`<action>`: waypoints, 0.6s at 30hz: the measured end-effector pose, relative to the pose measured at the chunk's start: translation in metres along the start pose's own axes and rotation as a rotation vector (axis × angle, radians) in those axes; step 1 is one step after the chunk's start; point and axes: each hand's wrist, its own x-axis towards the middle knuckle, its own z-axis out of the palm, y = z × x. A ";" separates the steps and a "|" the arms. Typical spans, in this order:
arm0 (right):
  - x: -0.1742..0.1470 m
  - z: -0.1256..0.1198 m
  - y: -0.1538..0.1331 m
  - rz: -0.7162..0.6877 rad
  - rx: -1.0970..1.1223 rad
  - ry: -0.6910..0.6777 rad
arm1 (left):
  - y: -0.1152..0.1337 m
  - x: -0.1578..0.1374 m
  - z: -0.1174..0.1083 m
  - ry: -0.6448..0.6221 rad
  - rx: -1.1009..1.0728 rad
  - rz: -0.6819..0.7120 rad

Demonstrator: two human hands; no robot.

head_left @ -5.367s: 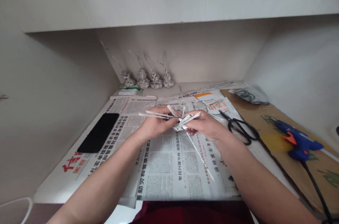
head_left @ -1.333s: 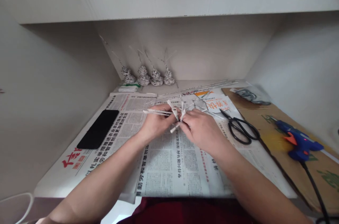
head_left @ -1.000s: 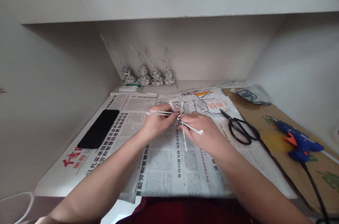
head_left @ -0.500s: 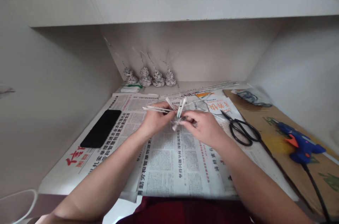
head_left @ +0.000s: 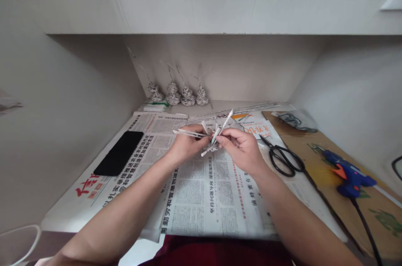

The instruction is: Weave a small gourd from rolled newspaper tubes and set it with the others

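- The clock was taken with its centre at the small paper piece [head_left: 214, 147], which was between the two hands, above the newspaper [head_left: 197, 199]; its rolled strips pointed out in several directions.
- The left hand [head_left: 185, 146], at 9 o'clock, had its thumb and fingers closed around the side of this piece.
- The right hand [head_left: 245, 148], at 3 o'clock, had its thumb and forefinger pinched together at the piece; whether they gripped one strip or several, one could not tell. The other fingers were curled.
- At 6 o'clock, the newspaper carried the line "坚持问题导向 深化流程再造", written sideways; its smaller text was too small for reading.
- At 8 o'clock, a big red character "信" was visible, the next one partly covered by the black phone [head_left: 119, 153] at 9 o'clock.
- Between 2 and 3 o'clock, a white card [head_left: 270, 129] bore orange characters, of which "养" was readable.
- Between 3 and 4 o'clock lay the black scissors [head_left: 285, 160] and, farther, the blue glue gun [head_left: 350, 174], on cardboard [head_left: 326, 203] with green printing that was not legible.
- Toward 11 o'clock stood four gourd-shaped paper figures [head_left: 188, 98].
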 end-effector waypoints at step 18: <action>-0.008 0.003 -0.012 -0.115 -0.044 -0.033 | -0.005 0.001 -0.001 0.049 0.001 0.034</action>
